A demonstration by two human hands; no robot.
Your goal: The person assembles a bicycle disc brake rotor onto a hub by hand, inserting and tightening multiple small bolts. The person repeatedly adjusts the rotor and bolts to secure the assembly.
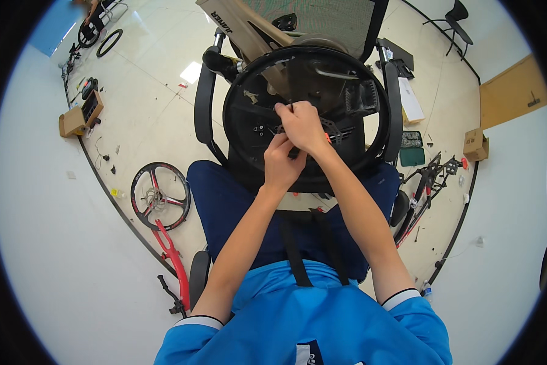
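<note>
Seated, I work with both hands at the hub of a black bicycle wheel (243, 115) propped against the office chair (204, 103) ahead. My left hand (281, 164) pinches a small dark part just below my right hand (302, 126), which is clenched on a thin tool at the hub. Beyond the grip, a tan bicycle frame (237, 24) leans.

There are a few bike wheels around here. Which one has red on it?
The wheel lying flat on the floor at the person's left: black rim with red stripes, beside a red frame. The wheel under both hands is all black.
</note>
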